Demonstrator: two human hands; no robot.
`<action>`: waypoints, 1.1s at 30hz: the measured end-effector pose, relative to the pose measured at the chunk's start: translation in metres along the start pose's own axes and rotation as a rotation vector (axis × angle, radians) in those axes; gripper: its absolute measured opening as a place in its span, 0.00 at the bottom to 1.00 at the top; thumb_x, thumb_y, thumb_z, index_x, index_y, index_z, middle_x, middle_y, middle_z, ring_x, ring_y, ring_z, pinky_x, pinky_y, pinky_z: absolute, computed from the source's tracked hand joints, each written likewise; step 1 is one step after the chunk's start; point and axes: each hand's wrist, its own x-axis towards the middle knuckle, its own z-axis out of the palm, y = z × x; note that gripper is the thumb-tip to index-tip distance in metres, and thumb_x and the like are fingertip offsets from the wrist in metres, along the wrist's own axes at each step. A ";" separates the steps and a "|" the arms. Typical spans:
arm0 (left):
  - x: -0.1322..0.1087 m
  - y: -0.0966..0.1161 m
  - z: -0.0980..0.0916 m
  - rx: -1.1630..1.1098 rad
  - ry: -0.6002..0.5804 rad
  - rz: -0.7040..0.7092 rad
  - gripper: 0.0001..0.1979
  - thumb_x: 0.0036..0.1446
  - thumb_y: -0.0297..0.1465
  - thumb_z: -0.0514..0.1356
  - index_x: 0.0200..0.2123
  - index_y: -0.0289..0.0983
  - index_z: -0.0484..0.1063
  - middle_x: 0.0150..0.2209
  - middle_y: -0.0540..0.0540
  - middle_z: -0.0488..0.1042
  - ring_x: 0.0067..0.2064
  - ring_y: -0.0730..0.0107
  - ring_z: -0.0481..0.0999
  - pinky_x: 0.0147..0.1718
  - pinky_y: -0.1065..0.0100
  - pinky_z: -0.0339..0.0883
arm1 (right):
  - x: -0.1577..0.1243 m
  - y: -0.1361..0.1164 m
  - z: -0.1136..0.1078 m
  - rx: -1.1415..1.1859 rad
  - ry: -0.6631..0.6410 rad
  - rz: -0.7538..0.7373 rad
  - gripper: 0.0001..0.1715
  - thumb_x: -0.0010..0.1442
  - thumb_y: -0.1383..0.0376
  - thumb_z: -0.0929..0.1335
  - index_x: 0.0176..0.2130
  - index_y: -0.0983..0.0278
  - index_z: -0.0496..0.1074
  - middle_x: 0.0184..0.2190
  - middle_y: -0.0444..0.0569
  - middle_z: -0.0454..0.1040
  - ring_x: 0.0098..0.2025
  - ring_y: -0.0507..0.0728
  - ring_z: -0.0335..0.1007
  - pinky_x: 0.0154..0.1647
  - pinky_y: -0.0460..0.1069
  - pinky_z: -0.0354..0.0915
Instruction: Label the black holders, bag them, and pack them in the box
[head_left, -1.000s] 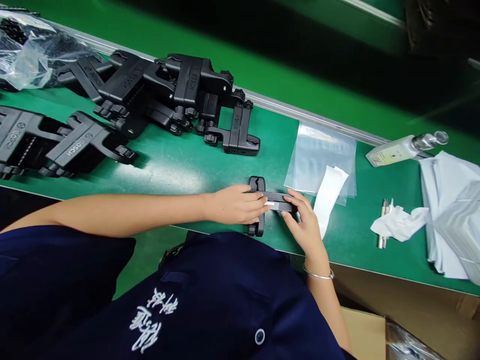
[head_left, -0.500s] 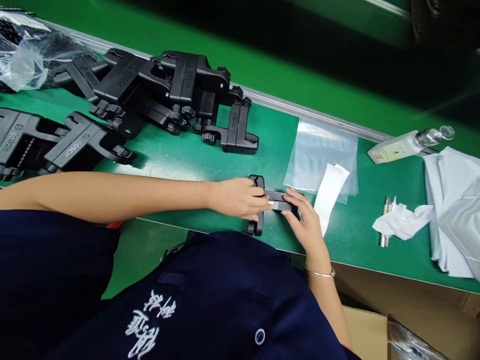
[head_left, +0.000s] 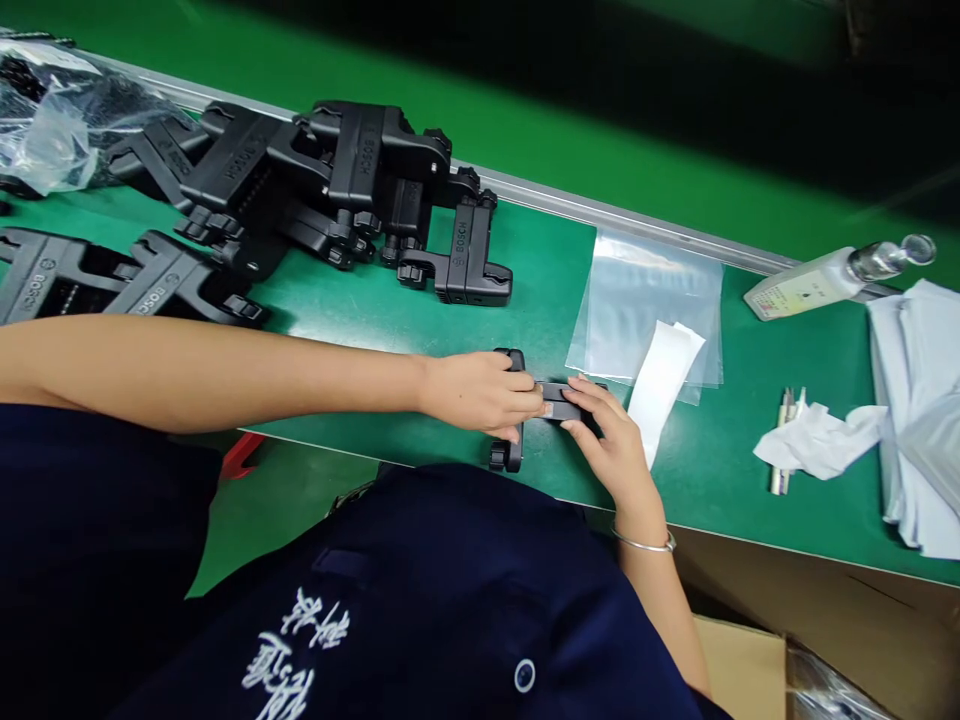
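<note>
A black plastic bracket [head_left: 561, 392] with a knob at its near end lies on the green table in front of me. My left hand [head_left: 476, 395] reaches across its left part, fingers closed and fingertips pressed to a small pale label [head_left: 550, 409] on the bracket's flat bar. My right hand [head_left: 613, 435] grips the bracket's right end between thumb and fingers. Both hands cover much of the bracket. Just right of my right hand lies a white paper strip [head_left: 664, 385], partly over clear plastic sheets [head_left: 645, 300].
Several black BOSCH brackets [head_left: 360, 160] are heaped at the back left, near a clear plastic bag [head_left: 56, 140]. On the right stand a white bottle [head_left: 806, 285], pens [head_left: 780, 470] under crumpled tissue [head_left: 821, 440], and folded white sheets [head_left: 919, 420]. A metal rail [head_left: 540, 198] edges the table's back.
My left fingertips have shifted slightly along the bar, over the pale label. My right hand keeps its grip. The view has turned a little.
</note>
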 end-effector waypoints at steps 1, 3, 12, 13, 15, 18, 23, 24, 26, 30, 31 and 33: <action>0.000 0.000 0.001 0.010 0.024 0.013 0.19 0.65 0.44 0.54 0.54 0.42 0.71 0.46 0.42 0.78 0.41 0.64 0.73 0.28 0.64 0.58 | 0.000 0.000 0.000 0.003 -0.002 -0.002 0.19 0.65 0.61 0.66 0.56 0.55 0.70 0.58 0.50 0.71 0.62 0.61 0.65 0.63 0.63 0.64; 0.001 0.000 0.003 0.034 0.101 0.047 0.19 0.66 0.43 0.53 0.54 0.41 0.72 0.44 0.41 0.78 0.40 0.64 0.73 0.27 0.64 0.58 | 0.000 0.000 0.000 0.011 -0.003 -0.008 0.19 0.65 0.61 0.66 0.55 0.55 0.70 0.58 0.50 0.71 0.62 0.61 0.65 0.63 0.62 0.65; -0.005 -0.012 0.001 -0.109 0.214 0.156 0.18 0.66 0.41 0.53 0.55 0.45 0.72 0.47 0.42 0.79 0.40 0.65 0.76 0.38 0.66 0.67 | -0.003 -0.003 0.000 0.033 -0.029 0.002 0.18 0.65 0.61 0.67 0.54 0.55 0.70 0.57 0.50 0.72 0.62 0.61 0.66 0.63 0.63 0.64; -0.006 -0.015 -0.001 -0.138 0.186 0.175 0.17 0.66 0.41 0.54 0.54 0.45 0.73 0.48 0.42 0.79 0.40 0.65 0.77 0.40 0.66 0.67 | -0.003 -0.003 0.000 0.040 -0.036 0.001 0.17 0.65 0.61 0.67 0.54 0.55 0.71 0.57 0.50 0.72 0.62 0.61 0.66 0.63 0.63 0.65; -0.006 -0.021 -0.004 -0.186 0.114 0.201 0.17 0.65 0.41 0.54 0.53 0.46 0.74 0.49 0.42 0.78 0.41 0.65 0.77 0.41 0.66 0.68 | -0.003 -0.004 0.000 0.052 -0.041 0.005 0.17 0.65 0.61 0.67 0.54 0.55 0.70 0.57 0.50 0.72 0.62 0.60 0.66 0.62 0.62 0.65; -0.001 -0.024 -0.009 -0.259 0.095 0.198 0.16 0.64 0.41 0.56 0.51 0.47 0.75 0.48 0.42 0.79 0.40 0.64 0.78 0.39 0.65 0.68 | -0.003 -0.004 0.000 0.057 -0.037 0.020 0.17 0.65 0.60 0.67 0.54 0.54 0.71 0.57 0.50 0.72 0.62 0.61 0.66 0.63 0.63 0.64; 0.018 -0.018 -0.018 -0.256 -0.174 0.119 0.16 0.62 0.42 0.57 0.51 0.48 0.75 0.48 0.42 0.78 0.40 0.60 0.77 0.38 0.61 0.69 | -0.003 -0.004 0.001 0.052 -0.036 0.021 0.17 0.66 0.59 0.66 0.54 0.54 0.71 0.57 0.50 0.72 0.62 0.61 0.66 0.63 0.63 0.64; 0.021 -0.017 -0.020 -0.244 -0.255 0.108 0.17 0.62 0.42 0.57 0.52 0.48 0.74 0.49 0.41 0.78 0.41 0.59 0.77 0.38 0.60 0.69 | -0.003 -0.003 0.001 0.052 -0.038 0.017 0.17 0.66 0.59 0.66 0.54 0.54 0.71 0.57 0.50 0.72 0.62 0.61 0.66 0.63 0.63 0.64; 0.024 -0.017 -0.023 -0.224 -0.328 0.101 0.18 0.62 0.41 0.56 0.53 0.47 0.73 0.51 0.41 0.77 0.42 0.57 0.77 0.39 0.59 0.69 | -0.003 -0.003 0.001 0.051 -0.037 0.011 0.18 0.66 0.59 0.66 0.54 0.54 0.70 0.57 0.50 0.72 0.62 0.61 0.65 0.63 0.63 0.64; 0.012 -0.019 -0.021 -0.167 -0.229 0.145 0.20 0.60 0.40 0.59 0.55 0.47 0.73 0.56 0.42 0.74 0.42 0.58 0.78 0.39 0.60 0.68 | -0.003 -0.003 0.001 0.053 -0.034 0.012 0.17 0.66 0.59 0.66 0.54 0.54 0.70 0.57 0.50 0.72 0.62 0.61 0.66 0.63 0.63 0.64; 0.006 -0.019 -0.019 -0.172 -0.186 0.151 0.20 0.60 0.39 0.59 0.55 0.46 0.73 0.57 0.41 0.73 0.44 0.57 0.77 0.40 0.60 0.68 | -0.003 -0.003 0.001 0.053 -0.035 0.010 0.17 0.66 0.60 0.66 0.54 0.54 0.70 0.58 0.50 0.71 0.62 0.61 0.65 0.62 0.63 0.65; -0.004 -0.017 -0.017 -0.223 -0.103 0.127 0.19 0.60 0.39 0.59 0.54 0.45 0.73 0.57 0.42 0.73 0.47 0.57 0.77 0.43 0.60 0.68 | -0.003 -0.004 0.001 0.052 -0.035 0.003 0.17 0.66 0.60 0.66 0.54 0.55 0.70 0.58 0.50 0.71 0.62 0.60 0.65 0.62 0.63 0.65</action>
